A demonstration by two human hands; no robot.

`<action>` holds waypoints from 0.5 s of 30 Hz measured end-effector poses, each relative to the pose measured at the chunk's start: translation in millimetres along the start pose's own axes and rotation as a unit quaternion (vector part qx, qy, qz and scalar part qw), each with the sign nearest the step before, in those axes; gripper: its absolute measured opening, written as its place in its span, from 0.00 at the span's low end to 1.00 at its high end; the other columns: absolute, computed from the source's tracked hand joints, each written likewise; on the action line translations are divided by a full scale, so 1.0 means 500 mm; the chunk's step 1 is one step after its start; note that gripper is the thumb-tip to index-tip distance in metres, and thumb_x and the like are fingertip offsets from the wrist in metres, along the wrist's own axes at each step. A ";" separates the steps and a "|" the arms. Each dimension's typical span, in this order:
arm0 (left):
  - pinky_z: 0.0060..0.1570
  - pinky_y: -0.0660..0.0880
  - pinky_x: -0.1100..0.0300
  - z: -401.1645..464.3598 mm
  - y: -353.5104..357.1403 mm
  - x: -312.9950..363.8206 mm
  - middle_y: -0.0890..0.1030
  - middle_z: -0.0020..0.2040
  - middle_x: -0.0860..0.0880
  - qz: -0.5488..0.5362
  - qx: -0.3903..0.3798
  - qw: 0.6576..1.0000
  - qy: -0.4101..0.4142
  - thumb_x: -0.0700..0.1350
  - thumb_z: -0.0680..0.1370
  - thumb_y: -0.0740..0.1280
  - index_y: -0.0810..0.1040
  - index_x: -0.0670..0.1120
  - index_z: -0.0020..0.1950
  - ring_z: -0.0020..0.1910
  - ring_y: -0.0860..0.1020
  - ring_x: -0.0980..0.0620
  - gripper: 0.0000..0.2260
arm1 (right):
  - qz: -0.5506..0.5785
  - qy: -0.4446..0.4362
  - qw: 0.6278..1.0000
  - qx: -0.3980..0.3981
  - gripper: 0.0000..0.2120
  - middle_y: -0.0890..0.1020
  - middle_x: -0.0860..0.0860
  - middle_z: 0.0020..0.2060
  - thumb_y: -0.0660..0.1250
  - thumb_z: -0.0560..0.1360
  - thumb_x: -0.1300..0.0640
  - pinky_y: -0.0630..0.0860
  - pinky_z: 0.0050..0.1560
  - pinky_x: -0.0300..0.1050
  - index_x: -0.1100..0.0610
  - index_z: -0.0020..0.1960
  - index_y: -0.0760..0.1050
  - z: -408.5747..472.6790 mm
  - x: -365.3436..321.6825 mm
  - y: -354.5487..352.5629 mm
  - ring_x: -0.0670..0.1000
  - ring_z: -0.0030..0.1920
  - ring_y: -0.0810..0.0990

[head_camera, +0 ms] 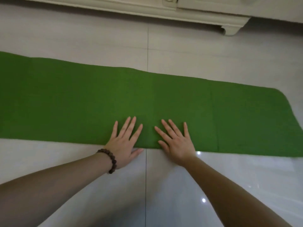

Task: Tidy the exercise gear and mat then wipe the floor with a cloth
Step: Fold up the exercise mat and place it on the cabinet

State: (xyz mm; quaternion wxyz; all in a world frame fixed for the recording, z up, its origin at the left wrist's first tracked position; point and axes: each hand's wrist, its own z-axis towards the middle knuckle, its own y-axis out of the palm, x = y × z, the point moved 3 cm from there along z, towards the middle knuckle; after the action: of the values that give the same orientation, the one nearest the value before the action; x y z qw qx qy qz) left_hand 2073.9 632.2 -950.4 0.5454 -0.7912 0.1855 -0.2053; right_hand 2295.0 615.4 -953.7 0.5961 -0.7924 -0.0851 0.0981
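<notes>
1. Across the tiled floor lies the green mat, spread flat, running off the left of the view and ending in a rounded corner on the right.
2. Both hands sit on the mat's near edge, side by side. Left hand has its fingers straight and fanned, palm down, thumb off the mat on the tile, holding nothing. Beaded bracelet on that wrist.
3. Right hand is the same deal: flat, fingers spread, just pressing, no grip.
4. Beyond the mat's far edge there's a cream cabinet base on short feet.
5. My guess on handling: it looks thin, soft and light, with faint crease lines across it, so it should fold or roll easily. I'd take hold at the rounded end and keep the edges lined up. The glossy tile looks slick, so the mat might slide when pushed.
</notes>
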 end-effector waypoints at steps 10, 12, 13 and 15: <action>0.68 0.38 0.33 0.025 0.039 0.014 0.39 0.77 0.42 0.060 -0.009 0.998 -0.014 0.71 0.72 0.31 0.41 0.50 0.78 0.76 0.38 0.42 0.40 | 0.086 0.320 0.943 0.024 0.26 0.39 0.48 0.76 0.41 0.80 0.39 0.36 0.71 0.67 0.41 0.76 0.41 -0.115 0.229 -0.010 0.51 0.76 0.36; 0.68 0.35 0.36 0.025 0.044 0.010 0.50 0.78 0.42 0.055 -0.008 0.998 -0.008 0.70 0.76 0.40 0.53 0.48 0.78 0.77 0.43 0.44 0.37 | 0.077 0.212 0.974 0.008 0.26 0.39 0.44 0.75 0.38 0.78 0.37 0.33 0.71 0.62 0.39 0.75 0.40 -0.105 0.182 0.012 0.49 0.76 0.36; 0.67 0.33 0.38 0.025 0.045 0.008 0.52 0.78 0.43 0.056 -0.005 0.998 -0.003 0.69 0.77 0.42 0.54 0.48 0.77 0.77 0.42 0.45 0.36 | 0.070 0.201 0.977 0.002 0.26 0.41 0.44 0.76 0.37 0.77 0.36 0.33 0.72 0.61 0.38 0.74 0.39 -0.111 0.189 0.019 0.49 0.76 0.37; 0.67 0.30 0.41 0.023 0.042 0.006 0.52 0.78 0.43 0.057 0.006 0.998 0.003 0.68 0.77 0.43 0.53 0.48 0.77 0.77 0.39 0.47 0.35 | 0.073 0.262 0.962 0.003 0.25 0.43 0.43 0.77 0.38 0.78 0.37 0.35 0.73 0.61 0.36 0.74 0.40 -0.141 0.249 0.027 0.49 0.76 0.38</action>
State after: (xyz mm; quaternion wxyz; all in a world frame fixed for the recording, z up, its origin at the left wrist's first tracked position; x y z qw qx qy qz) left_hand 2081.0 632.8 -973.6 0.5604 -0.7756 0.2304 -0.1772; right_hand 2433.8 577.8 -954.3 0.5908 -0.7928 0.1326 -0.0690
